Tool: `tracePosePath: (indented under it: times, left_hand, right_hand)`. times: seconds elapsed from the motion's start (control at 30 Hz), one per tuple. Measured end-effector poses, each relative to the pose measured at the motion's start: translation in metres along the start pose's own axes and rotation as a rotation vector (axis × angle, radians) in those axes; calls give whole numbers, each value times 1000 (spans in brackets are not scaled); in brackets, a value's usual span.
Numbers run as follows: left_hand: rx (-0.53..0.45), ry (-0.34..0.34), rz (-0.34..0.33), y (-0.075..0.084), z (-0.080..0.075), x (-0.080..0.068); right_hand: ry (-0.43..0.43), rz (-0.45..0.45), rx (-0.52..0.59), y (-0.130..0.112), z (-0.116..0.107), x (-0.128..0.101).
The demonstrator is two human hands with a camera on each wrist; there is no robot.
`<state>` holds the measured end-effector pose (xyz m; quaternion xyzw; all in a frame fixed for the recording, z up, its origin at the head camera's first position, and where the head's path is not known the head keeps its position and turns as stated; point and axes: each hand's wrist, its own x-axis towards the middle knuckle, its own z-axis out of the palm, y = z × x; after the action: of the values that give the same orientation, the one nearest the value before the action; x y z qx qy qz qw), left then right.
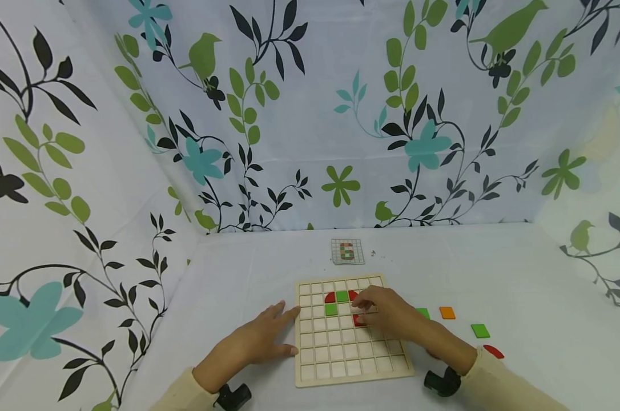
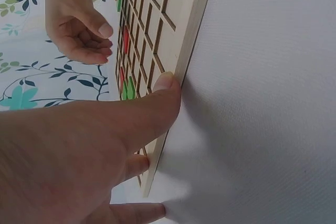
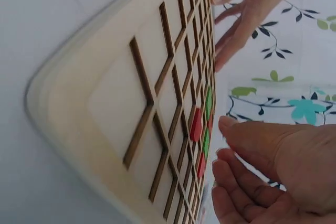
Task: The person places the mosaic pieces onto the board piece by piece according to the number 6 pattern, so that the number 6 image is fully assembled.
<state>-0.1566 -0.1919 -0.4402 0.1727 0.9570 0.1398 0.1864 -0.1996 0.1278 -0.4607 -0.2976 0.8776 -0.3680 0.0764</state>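
The wooden grid board [image 1: 351, 328] lies flat on the white table [image 1: 520, 274], near the person. The left hand [image 1: 261, 339] rests with straight fingers on its left edge. A few red and green tiles [image 1: 342, 296] already sit in the upper cells; most cells are empty. The right hand [image 1: 389, 314] hovers over them, fingers loosely curled; whether it holds something, I cannot tell. More loose tiles [image 1: 447, 312] wait at the right.

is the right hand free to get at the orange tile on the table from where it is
Probably yes. The right hand hovers over the wooden grid board with nothing visibly held, and the orange tile lies on bare table just right of the board with nothing between them.
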Motion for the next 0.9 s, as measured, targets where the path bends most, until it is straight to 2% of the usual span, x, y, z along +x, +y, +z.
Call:
tracePosePath:
  times: [0.17,0.37,0.63,0.9]
  left_hand:
    - [9,-1,3,1,-1,0]
    - [4,5,6,2,-2,0]
    - [19,2,-12,3,-2,-2]
    - [11,3,5,2,-1,-1]
  right_hand:
    - [22,16,37,5,-18,-9]
    - [64,52,25,18,-46,-23]
    - [113,177,18,31,-79,-46]
    - [168,190,-42,53,-104,-71]
